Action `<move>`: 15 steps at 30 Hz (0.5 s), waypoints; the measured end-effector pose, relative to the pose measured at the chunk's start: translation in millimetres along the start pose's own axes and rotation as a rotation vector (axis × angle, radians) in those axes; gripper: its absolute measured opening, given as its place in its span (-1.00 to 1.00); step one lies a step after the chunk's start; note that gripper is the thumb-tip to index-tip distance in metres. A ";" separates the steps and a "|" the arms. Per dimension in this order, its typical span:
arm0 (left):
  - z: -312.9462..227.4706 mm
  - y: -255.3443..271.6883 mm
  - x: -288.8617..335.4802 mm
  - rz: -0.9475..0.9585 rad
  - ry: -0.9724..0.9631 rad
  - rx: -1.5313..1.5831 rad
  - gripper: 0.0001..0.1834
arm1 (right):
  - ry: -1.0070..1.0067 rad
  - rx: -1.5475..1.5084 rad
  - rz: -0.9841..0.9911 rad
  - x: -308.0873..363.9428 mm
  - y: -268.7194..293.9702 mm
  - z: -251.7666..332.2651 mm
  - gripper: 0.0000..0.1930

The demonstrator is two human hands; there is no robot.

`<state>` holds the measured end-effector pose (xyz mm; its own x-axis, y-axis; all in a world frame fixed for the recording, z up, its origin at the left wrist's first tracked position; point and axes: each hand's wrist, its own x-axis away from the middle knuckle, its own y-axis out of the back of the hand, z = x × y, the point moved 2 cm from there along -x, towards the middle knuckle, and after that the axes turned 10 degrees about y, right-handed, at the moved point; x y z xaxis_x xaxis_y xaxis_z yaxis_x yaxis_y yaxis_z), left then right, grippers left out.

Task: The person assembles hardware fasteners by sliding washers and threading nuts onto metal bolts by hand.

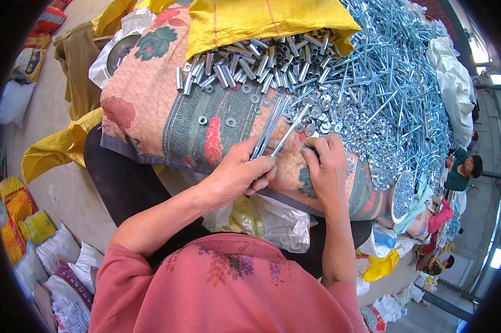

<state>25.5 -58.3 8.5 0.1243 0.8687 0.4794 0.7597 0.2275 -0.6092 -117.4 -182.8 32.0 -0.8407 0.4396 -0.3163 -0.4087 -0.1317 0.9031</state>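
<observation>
Now, left hand: the left hand is closed in a fist around a small bunch of long thin silver metal rods. I count about 3 rods, but they sit close, so I cannot be sure.
Rods in hand: they stick up and away from the fist, tilted to the right, over the flowered cloth.
Right hand: the right hand rests at the edge of the pile of small flat silver metal rings. Its fingers are curled down together, with the tips among the rings. I cannot tell if they pinch one.
Rings: far too many to count in the pile. About 6 lie alone on the cloth, a little to the left.
Short tubes: a heap of short silver metal tubes spills out from under a yellow woven sack. There are dozens.
Big pile: a huge heap of loose long silver rods fills the right side, with hundreds in it.
Work top: a pink and green flowered cloth covers the lap.
How far along, as I judge it: only the few rods in the fist look picked up. No ring or tube shows on them. Nearly all the parts wait in the piles, so most of the work looks left to do.
Other people: 1 person in a green top sits far off to the right.
</observation>
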 end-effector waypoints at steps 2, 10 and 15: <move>-0.5 -2.7 0.4 0.005 0.002 0.000 -0.75 | 0.030 0.012 -0.036 -3.9 -5.0 -4.0 -0.88; -3.0 -2.3 2.7 -0.005 0.023 0.039 -0.76 | -0.563 -0.485 -0.183 -0.6 21.4 -17.6 -0.97; -0.7 -1.3 2.8 -0.012 0.037 0.008 -0.75 | -0.220 -0.180 0.003 13.7 21.0 -0.1 -0.87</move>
<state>25.3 -56.5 11.1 0.1392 0.8492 0.5094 0.7563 0.2409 -0.6083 -137.6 -179.6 46.6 -0.7526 0.6188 -0.2250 -0.4792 -0.2805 0.8317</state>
